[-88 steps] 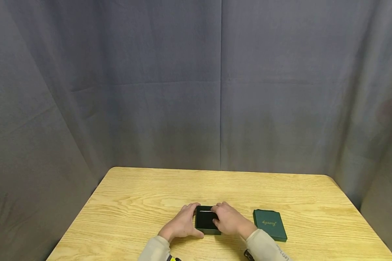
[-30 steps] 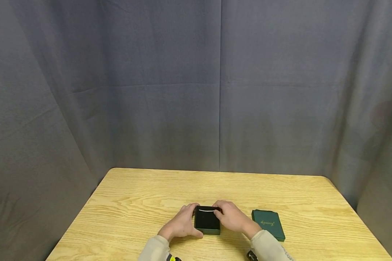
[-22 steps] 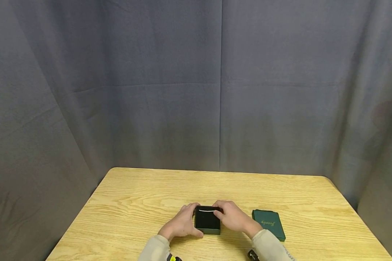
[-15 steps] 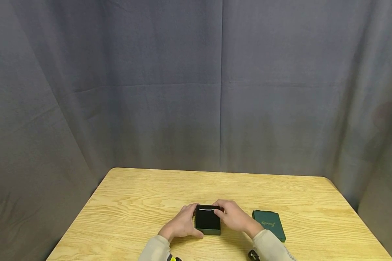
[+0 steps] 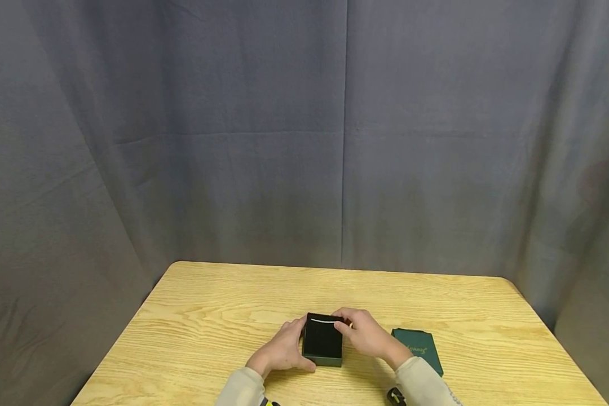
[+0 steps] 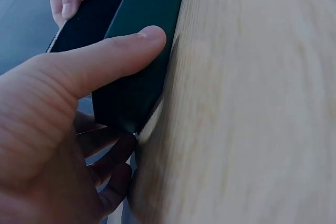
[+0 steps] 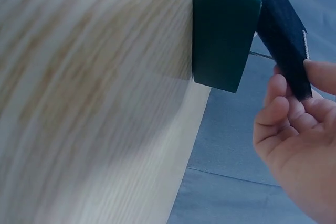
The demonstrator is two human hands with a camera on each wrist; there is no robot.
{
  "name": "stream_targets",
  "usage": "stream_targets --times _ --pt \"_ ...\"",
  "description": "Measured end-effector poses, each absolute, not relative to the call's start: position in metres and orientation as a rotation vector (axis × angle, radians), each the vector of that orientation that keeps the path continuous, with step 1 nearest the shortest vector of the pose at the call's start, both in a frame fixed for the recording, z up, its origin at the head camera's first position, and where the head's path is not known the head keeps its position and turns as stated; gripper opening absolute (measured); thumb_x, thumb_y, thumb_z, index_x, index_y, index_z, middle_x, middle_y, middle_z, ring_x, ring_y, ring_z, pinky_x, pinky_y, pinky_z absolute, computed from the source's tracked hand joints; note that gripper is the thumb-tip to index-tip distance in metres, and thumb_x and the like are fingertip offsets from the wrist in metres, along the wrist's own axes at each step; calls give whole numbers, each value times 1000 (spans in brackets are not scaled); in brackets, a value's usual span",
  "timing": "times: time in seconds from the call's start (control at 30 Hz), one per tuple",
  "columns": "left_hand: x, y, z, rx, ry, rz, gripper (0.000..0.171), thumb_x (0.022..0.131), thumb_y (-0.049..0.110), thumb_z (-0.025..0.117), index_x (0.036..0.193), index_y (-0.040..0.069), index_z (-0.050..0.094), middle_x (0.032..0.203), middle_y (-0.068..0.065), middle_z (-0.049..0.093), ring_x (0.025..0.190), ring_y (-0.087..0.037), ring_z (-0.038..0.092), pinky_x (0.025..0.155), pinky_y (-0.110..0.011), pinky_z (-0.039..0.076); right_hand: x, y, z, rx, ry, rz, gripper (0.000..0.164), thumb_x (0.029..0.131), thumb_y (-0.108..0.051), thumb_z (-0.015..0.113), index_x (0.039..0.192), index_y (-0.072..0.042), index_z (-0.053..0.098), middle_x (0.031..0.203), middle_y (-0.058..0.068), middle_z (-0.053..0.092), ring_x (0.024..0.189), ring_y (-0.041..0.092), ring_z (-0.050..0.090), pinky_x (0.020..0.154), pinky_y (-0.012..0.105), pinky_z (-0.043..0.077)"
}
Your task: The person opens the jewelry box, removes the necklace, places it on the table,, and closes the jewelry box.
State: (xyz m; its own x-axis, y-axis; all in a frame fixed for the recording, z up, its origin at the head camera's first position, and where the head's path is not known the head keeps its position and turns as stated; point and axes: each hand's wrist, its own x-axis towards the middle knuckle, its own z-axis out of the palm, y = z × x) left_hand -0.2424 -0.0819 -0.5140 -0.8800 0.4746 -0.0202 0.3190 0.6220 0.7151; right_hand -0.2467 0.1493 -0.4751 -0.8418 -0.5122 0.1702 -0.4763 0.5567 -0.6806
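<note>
Near the table's front, my left hand point(image 5: 283, 344) grips a dark green jewelry box point(image 5: 322, 361) from its left side, thumb along the near wall point(image 6: 137, 61). A black foam pad point(image 5: 322, 339) slants up out of the box, its far edge raised above the rim. Across that edge runs a thin silver chain point(image 5: 322, 321). My right hand point(image 5: 369, 337) pinches the pad's far right corner, thumb on top by the chain and fingers beneath. In the right wrist view, a strand of chain point(image 7: 261, 55) also shows behind the pad. The box's inside is hidden.
A green box lid point(image 5: 420, 348) with gold lettering lies on the wooden table point(image 5: 223, 304), right of the box and partly behind the right sleeve point(image 5: 422, 382). Grey curtains point(image 5: 254, 169) hang behind the table and at both sides.
The right hand has shifted from over the pad to its far right corner. The pad's far edge has risen out of the box. The left hand keeps its grip on the box.
</note>
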Motion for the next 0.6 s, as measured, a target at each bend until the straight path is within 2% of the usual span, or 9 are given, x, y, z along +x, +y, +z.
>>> stream_targets --times 0.3,0.6 --pt "-241 -82 -512 675 2613 1140 112 61 24 89 151 14 23 136 -6 44 116 -23 39 100 -51 33 -248 150 -470 -836 2741 -1205 17 99 -17 52 109 -13 65 89 -8 62 72 9 54 60 27 47" --pt "-238 -84 -509 653 2599 1176 100 74 49 77 150 11 25 140 -11 39 125 -28 38 99 -53 34 -250 151 -467 -822 2778 -1210 19 98 -18 52 112 -11 64 89 -7 62 71 11 54 58 27 47"
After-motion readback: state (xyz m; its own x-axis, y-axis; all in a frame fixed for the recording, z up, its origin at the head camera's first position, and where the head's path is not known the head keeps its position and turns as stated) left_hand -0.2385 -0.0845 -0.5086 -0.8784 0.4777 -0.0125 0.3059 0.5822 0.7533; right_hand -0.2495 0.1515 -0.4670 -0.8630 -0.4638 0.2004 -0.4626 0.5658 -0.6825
